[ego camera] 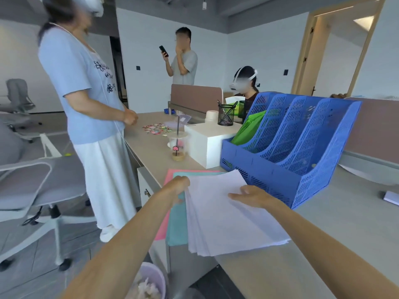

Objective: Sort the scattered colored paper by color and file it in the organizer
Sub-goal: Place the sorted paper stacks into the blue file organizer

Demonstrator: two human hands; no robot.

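A blue perforated plastic file organizer point(291, 147) with four slanted compartments stands on a pale grey desk point(323, 244). A sheaf of green paper point(250, 128) leans in its leftmost compartment.

Just in front of the organizer and slightly to its left lies a thick stack of white paper point(226, 214), its sheets fanned a little at the near edge. Under that stack, farther left of the organizer, a teal sheet point(177, 223) shows, and under the teal one a pink sheet point(162, 229) pokes out at the desk's edge.

The left hand point(179, 188) is at the stack's left edge, on the side away from the organizer, with its fingers curled down and pinching that edge (motion blur hides how many sheets it has). The right hand point(250, 195) lies on top of the stack on the side nearest the organizer's front wall, fingers stretched out flat and not closed round anything.

Left of the organizer, touching or nearly touching its side, sits a white rectangular box point(205, 143). A clear plastic cup with a straw point(178, 145) stands beyond the box, still farther from the organizer. Behind the box, left of the organizer's back, is a black mesh pen holder point(226, 115). A person in a light-blue shirt point(86, 93) stands beside the desk, well to the organizer's left.
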